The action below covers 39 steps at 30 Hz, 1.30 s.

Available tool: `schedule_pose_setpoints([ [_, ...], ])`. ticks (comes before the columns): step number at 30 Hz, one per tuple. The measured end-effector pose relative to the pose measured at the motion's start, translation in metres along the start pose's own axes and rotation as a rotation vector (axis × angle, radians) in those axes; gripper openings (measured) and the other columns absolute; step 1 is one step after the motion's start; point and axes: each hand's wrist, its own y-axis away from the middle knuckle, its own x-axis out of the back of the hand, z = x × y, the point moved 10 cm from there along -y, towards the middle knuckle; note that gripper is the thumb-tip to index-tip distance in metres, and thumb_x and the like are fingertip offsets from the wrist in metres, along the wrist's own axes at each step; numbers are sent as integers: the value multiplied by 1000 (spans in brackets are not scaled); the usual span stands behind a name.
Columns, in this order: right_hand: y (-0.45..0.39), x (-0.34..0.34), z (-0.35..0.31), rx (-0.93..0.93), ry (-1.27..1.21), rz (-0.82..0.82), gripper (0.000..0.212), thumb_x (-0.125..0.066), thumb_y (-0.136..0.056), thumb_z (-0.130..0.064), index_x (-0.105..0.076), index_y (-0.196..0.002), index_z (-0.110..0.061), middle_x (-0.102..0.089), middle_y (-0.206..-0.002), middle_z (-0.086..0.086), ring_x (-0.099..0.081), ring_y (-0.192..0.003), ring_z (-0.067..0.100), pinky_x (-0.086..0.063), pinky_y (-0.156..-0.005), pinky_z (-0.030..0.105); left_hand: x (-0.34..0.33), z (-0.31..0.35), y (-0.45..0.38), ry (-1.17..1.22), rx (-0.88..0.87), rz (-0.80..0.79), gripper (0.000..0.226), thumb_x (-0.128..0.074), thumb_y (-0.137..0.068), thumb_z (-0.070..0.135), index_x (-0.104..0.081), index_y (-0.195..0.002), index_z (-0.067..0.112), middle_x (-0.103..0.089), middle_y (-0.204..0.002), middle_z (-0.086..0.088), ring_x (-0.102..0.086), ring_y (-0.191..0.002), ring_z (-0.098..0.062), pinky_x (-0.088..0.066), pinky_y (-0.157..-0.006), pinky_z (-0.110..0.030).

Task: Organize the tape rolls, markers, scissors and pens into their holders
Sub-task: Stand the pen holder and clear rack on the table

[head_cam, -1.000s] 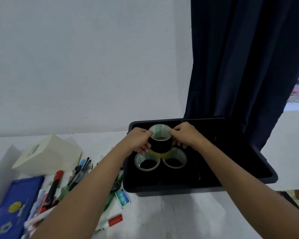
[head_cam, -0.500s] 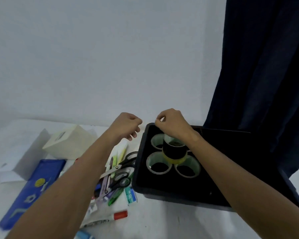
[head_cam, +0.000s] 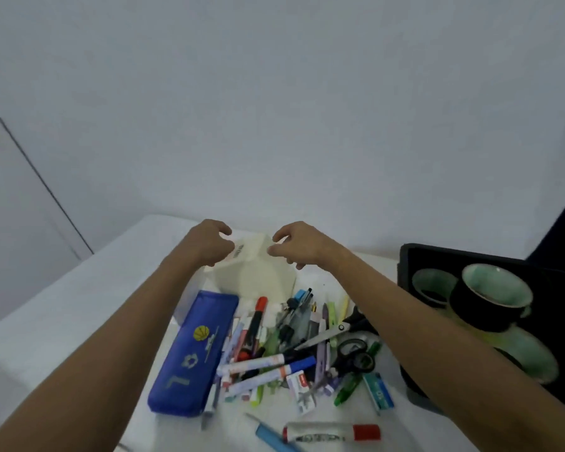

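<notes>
A: Where are the hands?

B: Both reach out over the far part of the table [head_cam: 79, 305]. The left hand [head_cam: 209, 243] and the right hand [head_cam: 296, 244] sit at either side of the top of a white box [head_cam: 258, 272], fingers loosely curled toward it.

A: Are they gripping it?

B: I cannot tell. The fingertips are right at the box's upper edges, left hand at the left corner, right hand at the right, but the picture is too blurred to show a firm hold.

A: And the pens and markers?

B: In a loose pile [head_cam: 281, 350] nearer the person than the hands, just below the box and between the two forearms. A red-capped marker [head_cam: 256, 318] points up toward the box. Black-handled scissors [head_cam: 349, 350] lie on the pile's right side, under the right forearm. A blue case [head_cam: 193, 350] lies beside the pile, under the left forearm.

A: Anything closer in?

B: Another marker [head_cam: 331, 432] with a red cap lies alone on the table, closest to the person, with a blue pen [head_cam: 271, 435] just left of it.

A: The tape?

B: To the right of the right arm, in a black bin [head_cam: 405, 275]. A black roll [head_cam: 490, 305] is stacked on top of clear rolls [head_cam: 529, 357] that lie flat inside.
</notes>
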Motion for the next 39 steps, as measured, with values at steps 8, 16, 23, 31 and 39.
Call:
schedule_pose_setpoints([
  [8,-32,-51,22,-49,194,-42,96,-83,-68,-28,-26,-143,-14,-44,-139,5,-43,-127,26,-40,-101,37,-48,-30,-34,-342,-237,-252,90,-78,-65,18,-32,-142,19,-43,-137,-11,-48,-119,-29,-47,-93,-39],
  [16,-40,-39,24,4,46,92,101,-85,-57,-37,-34,-142,-17,-47,-138,2,-46,-124,23,-42,-102,39,-64,-19,-49,-220,-428,-224,95,-76,-78,22,-17,-152,21,-34,-152,-3,-39,-134,-22,-33,-108,-32],
  [23,-17,75,40,-240,-227,394,89,-72,-64,-63,-45,-137,-20,-46,-142,1,-50,-123,24,-46,-99,41,-40,67,-22,75,-689,-51,101,-73,-77,38,-6,-152,28,-23,-152,-4,-28,-137,-20,-32,-110,-36],
  [31,27,104,80,-406,-453,190,63,-46,-76,-73,-60,-95,-15,-64,-89,5,-63,-77,21,-51,-77,33,-87,122,-24,-105,-765,106,41,-40,-94,10,-45,-134,11,-66,-91,-13,-58,-72,-28,-45,-62,-33],
  [39,11,70,127,-393,-424,235,60,-60,-88,-43,-48,-134,-7,-56,-130,8,-63,-100,23,-54,-77,32,-148,106,-48,208,-297,-320,28,-40,-87,6,-56,-111,6,-64,-98,-16,-69,-70,-33,-60,-58,-44],
])
